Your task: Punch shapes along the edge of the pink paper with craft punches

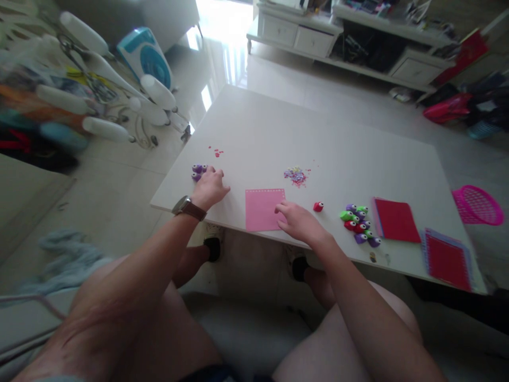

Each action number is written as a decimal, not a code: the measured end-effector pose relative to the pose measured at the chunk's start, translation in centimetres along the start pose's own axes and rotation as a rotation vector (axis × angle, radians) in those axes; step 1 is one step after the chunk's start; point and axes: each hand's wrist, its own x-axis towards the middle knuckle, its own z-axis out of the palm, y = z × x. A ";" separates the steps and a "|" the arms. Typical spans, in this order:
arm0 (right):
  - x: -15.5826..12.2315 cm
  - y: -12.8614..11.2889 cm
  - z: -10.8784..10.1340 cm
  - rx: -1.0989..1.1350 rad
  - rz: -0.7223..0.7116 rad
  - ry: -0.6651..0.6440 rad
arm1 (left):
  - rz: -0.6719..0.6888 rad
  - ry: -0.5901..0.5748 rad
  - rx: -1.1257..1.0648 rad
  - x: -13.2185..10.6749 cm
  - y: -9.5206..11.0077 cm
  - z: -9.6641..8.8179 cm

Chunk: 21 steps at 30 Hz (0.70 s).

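Note:
A pink sheet of paper (260, 212) lies at the table's near edge, with a row of small punched holes along its top. My right hand (300, 220) rests at the sheet's right edge, thumb and fingers apart. To the left, my left hand (210, 188) reaches over the table beside a cluster of small purple paper punches (196, 172) with round white buttons. Its thumb stands away from the fingers; the fingertips partly cover the cluster's right side. A single red punch (318, 206) sits right of the sheet. Beyond the paper is a pile of tiny coloured paper cut-outs (296, 175).
Several green, purple and red punches (360, 225) stand grouped at the right. Past them lie two stacks of coloured paper, a red-topped stack (397, 220) and a punched-edge stack (449, 260). Red paper bits (217, 153) are scattered at left. A pink basket (479, 205) stands beyond the table.

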 end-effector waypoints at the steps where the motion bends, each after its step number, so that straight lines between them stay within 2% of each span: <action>1: -0.1 0.2 -0.1 0.003 0.014 -0.003 | -0.013 0.009 0.014 -0.1 0.1 -0.2; 5: -0.5 2.1 -0.8 -0.005 0.127 0.018 | 0.008 0.028 0.036 -1.2 1.7 -0.4; 10: -1.9 8.4 -2.2 -0.084 0.424 0.071 | 0.304 -0.087 -0.077 -2.8 4.7 0.9; 13: -3.8 12.2 -2.9 -0.171 0.687 0.131 | 0.474 -0.160 -0.135 -3.5 6.1 1.9; 15: -4.9 13.8 -3.1 -0.195 0.790 0.097 | 0.591 -0.183 -0.170 -4.1 6.7 2.6; 18: -5.5 14.7 -3.3 -0.101 0.819 -0.026 | 0.741 -0.208 -0.203 -5.0 7.3 3.5; 21: -5.1 14.4 -3.5 -0.057 0.830 -0.083 | 0.807 -0.226 -0.196 -6.0 7.5 4.3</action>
